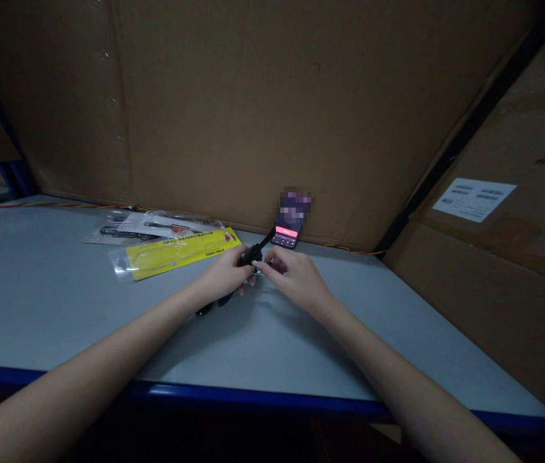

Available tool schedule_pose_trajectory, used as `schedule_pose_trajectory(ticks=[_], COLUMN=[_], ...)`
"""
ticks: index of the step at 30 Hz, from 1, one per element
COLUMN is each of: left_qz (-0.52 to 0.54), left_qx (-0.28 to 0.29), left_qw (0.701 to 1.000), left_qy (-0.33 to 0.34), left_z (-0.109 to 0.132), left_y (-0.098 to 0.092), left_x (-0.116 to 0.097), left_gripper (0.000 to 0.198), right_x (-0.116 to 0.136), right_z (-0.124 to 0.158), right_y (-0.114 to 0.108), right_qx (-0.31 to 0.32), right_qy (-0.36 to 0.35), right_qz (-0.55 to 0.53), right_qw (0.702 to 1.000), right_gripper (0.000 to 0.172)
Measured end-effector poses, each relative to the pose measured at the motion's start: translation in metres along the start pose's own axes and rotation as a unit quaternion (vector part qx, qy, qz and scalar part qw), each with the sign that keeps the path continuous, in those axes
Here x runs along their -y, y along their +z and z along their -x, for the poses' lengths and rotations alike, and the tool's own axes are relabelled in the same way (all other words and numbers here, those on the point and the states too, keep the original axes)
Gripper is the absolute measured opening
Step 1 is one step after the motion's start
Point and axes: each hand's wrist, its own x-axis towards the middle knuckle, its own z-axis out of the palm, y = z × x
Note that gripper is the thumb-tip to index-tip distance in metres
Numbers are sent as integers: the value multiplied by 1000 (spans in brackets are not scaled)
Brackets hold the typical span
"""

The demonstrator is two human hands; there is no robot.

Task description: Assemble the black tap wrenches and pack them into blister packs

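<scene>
Steadying the black tool (252, 255) over the counter (60, 302), left hand (229, 273) was wrapped round its middle, seemingly so right hand (294, 276), pinched nearly closed against it, could work finely (couldn't tell what it gripped), while the phone (286, 222) leaned on the cardboard wall (205, 116), probably for viewing.

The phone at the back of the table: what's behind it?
Behind the phone is a big brown cardboard wall. Thin wires show along the wall's foot on both sides. The phone covers the bit directly behind it, so whether the wires run through there can't be seen.
</scene>
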Motion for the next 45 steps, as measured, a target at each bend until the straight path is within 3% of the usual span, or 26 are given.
schedule_pose_trajectory(ticks=[4,9,15,19,22,25,29,34,40,45], left_qz=[-26,-46,-14,2,18,42,74,117,156,169], left_qx=[-7,-1,48,61,59,41,-22,-72,-62,-62], left_qw=[999,999,998,995,995,995,994,987,983,981], left_qy=[18,14,-35,-78,-81,-77,-84,-87,-80,-68], left_z=[0,2,0,0,0,-3,-8,-8,-8,-8], left_y=[1,1,-2,-2,-3,-5,-10,-13,-11,-12], left_x=[3,0,-2,-4,-4,-2,2,0,-4,-1], left_gripper=[19,17,13,12,10,10,8,10,4,12], right_x=[1,7,13,12,3,-11,-28,-34,-40,-42], right_z=[1,3,2,1,-1,-4,-5,-2,-3,-3], right_y=[5,1,-3,-5,-7,-7,2,17,25,25], right_qx=[12,12,33,46,26,5,59,79,50,39], right_qy=[-24,-84,-193,-227,-202,-114,-19,-56,-77,-61], right_qz=[-3,124,200,205,143,50,-41,-39,-11,-13], right_qw=[1000,989,960,951,969,992,997,995,996,997], right_gripper=[10,6,9,11,11,7,7,3,6,15])
